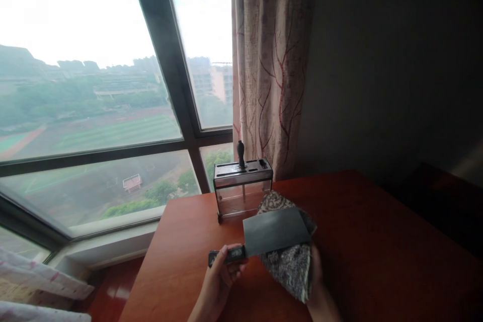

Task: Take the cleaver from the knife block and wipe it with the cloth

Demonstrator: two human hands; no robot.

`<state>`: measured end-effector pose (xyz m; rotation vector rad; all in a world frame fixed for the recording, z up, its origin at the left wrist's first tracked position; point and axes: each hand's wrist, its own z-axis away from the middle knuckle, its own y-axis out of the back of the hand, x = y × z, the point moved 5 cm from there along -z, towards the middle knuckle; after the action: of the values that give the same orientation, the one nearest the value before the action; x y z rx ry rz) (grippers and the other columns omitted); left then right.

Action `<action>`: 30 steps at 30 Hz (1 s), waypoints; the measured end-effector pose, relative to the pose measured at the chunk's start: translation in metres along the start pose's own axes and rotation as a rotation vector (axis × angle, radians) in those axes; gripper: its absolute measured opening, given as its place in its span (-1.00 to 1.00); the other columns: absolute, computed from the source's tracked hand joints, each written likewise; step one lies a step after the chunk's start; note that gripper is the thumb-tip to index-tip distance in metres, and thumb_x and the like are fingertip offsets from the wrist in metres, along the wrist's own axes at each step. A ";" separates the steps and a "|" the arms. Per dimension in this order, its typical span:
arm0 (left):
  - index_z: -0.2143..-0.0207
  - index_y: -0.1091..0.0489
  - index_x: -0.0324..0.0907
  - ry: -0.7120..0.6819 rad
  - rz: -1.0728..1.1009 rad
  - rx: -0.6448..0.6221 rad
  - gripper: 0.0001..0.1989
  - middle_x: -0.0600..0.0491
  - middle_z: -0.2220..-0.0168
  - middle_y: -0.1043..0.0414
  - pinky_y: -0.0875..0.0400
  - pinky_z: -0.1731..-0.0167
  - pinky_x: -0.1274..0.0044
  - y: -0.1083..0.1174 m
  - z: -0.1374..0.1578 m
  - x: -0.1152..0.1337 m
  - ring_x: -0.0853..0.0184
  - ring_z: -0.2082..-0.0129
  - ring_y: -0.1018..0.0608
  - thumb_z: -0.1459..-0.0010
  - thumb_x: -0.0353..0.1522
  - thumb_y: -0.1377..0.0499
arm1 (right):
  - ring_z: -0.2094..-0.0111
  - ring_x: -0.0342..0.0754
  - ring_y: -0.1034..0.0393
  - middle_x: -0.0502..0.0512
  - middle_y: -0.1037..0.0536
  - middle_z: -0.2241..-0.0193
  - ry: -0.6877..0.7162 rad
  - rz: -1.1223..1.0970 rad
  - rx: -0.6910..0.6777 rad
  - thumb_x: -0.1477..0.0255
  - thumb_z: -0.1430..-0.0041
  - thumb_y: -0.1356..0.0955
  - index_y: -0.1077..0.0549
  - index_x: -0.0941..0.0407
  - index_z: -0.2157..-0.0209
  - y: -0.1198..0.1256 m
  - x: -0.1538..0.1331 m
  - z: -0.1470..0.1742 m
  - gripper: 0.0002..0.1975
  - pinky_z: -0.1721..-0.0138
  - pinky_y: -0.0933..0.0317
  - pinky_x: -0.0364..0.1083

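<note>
A clear knife block (242, 188) stands behind the flat dark cleaver (275, 231), gripped by the left hand (222, 274), while the right hand (315, 282) clasps a patterned cloth (290, 264) over the smooth wooden table (377, 261).

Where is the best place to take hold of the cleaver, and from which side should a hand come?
Grip the cleaver by its dark handle, where the left hand holds it, coming from the left end. The broad flat blade points right, lying against the patterned cloth over the right hand.

A home room: patterned curtain (271, 60), big window (94, 85), wooden table (377, 241).
</note>
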<state>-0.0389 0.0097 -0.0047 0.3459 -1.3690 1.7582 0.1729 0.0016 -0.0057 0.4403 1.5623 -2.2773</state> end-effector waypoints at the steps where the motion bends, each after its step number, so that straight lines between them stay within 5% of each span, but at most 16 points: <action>1: 0.23 -0.50 -0.28 -0.003 0.013 0.010 -0.66 -0.10 0.43 -0.58 -0.37 0.46 0.58 0.000 0.000 0.000 0.33 0.47 -0.56 -0.12 -0.18 -0.19 | -0.03 0.18 -0.33 0.09 -0.58 0.13 -0.008 -0.008 0.017 0.15 0.13 -0.39 -0.54 0.03 0.21 0.002 -0.005 -0.001 -0.59 -0.05 -0.15 0.21; 8: 0.15 -0.50 -0.24 -0.052 0.039 -0.016 -0.66 -0.10 0.35 -0.59 -0.36 0.43 0.57 -0.006 0.001 -0.002 0.29 0.40 -0.57 -0.08 -0.22 -0.24 | 0.10 0.20 -0.44 0.13 -0.63 0.32 -0.016 -0.148 0.231 0.19 0.07 -0.36 -0.55 0.09 0.33 0.023 -0.014 0.011 -0.69 0.03 -0.21 0.23; 17: 0.13 -0.49 -0.23 -0.096 0.006 -0.009 -0.63 -0.14 0.28 -0.58 -0.31 0.42 0.55 -0.021 0.005 -0.009 0.28 0.38 -0.56 -0.06 -0.21 -0.26 | 0.18 0.18 -0.48 0.12 -0.63 0.30 -0.106 -0.182 0.159 0.19 0.04 -0.34 -0.52 0.11 0.29 0.000 0.021 0.021 -0.66 0.10 -0.28 0.20; 30: 0.12 -0.48 -0.18 -0.089 0.090 -0.063 -0.61 -0.12 0.27 -0.57 -0.27 0.42 0.53 -0.016 0.003 -0.019 0.27 0.39 -0.55 -0.05 -0.15 -0.24 | 0.21 0.15 -0.49 0.06 -0.63 0.29 -0.020 -0.140 0.122 0.21 0.01 -0.35 -0.51 0.08 0.21 -0.003 0.017 0.018 -0.66 0.10 -0.28 0.18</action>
<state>-0.0159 -0.0014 -0.0056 0.3355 -1.5207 1.7869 0.1552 -0.0155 -0.0044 0.3478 1.4929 -2.4850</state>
